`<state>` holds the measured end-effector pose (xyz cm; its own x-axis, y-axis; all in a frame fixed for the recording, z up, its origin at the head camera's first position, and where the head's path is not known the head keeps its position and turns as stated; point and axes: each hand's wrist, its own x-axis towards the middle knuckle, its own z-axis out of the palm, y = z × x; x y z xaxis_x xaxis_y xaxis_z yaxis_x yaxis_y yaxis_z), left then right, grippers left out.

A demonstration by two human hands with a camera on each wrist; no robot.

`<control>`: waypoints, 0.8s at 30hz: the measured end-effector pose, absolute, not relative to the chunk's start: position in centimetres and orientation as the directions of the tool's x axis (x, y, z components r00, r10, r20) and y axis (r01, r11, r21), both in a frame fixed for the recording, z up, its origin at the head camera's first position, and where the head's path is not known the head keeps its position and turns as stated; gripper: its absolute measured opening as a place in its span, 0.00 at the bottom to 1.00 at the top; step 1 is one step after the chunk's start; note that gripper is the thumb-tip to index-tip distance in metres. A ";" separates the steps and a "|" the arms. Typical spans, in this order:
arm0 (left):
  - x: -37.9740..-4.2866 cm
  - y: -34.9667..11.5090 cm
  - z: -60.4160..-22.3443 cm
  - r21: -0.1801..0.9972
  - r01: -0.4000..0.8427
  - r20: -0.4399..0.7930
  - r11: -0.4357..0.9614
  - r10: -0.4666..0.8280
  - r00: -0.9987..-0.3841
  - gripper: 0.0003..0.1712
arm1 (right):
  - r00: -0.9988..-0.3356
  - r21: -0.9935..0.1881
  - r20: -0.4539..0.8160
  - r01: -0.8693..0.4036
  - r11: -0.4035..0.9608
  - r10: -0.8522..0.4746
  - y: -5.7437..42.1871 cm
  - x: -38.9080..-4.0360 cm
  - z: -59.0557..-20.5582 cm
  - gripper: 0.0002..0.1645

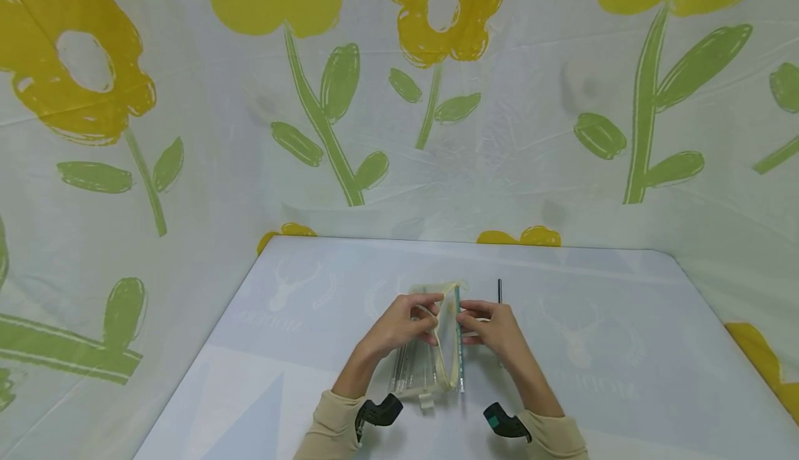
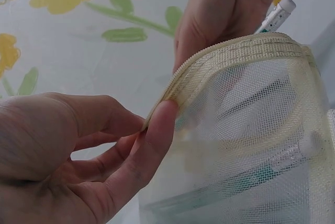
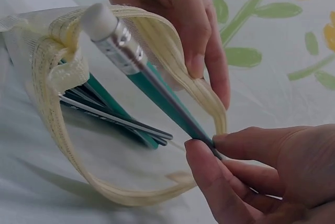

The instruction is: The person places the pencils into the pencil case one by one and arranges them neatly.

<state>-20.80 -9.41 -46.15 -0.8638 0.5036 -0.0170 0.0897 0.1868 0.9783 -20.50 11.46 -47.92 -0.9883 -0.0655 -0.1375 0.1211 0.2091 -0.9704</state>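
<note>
A see-through mesh pencil pouch (image 1: 415,370) with a cream zipper lies before me, its mouth spread wide. My left hand (image 1: 399,325) pinches one zippered edge (image 2: 199,67) between thumb and fingers. In my right hand (image 1: 496,328), thumb and fingertips grip a green pencil (image 3: 170,106) with a white eraser and silver ferrule. This pencil slants across the open mouth in the right wrist view, eraser end away from the fingers. Inside the pouch lie several dark and green pencils (image 3: 118,116).
A thin dark stick, like a pencil or pen (image 1: 500,290), lies on the white table (image 1: 599,390) just beyond my right hand, partly hidden by it. Behind the table hangs a flower-printed curtain (image 1: 524,127).
</note>
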 end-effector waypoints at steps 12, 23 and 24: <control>-20.6 -9.0 -45.8 0.976 0.106 -0.011 0.192 0.525 -0.851 0.28 | -0.993 -0.976 -0.112 0.103 0.193 -0.033 10.8 -20.6 -48.2 0.23; -20.6 -8.9 -45.9 0.974 0.109 -0.010 0.197 0.522 -0.853 0.28 | -0.994 -0.988 -0.111 0.111 0.112 0.001 10.1 -20.7 -48.5 0.24; -20.6 -8.9 -45.9 0.974 0.109 -0.010 0.197 0.521 -0.853 0.28 | -0.994 -0.987 -0.113 0.113 0.117 0.004 10.0 -20.7 -48.5 0.24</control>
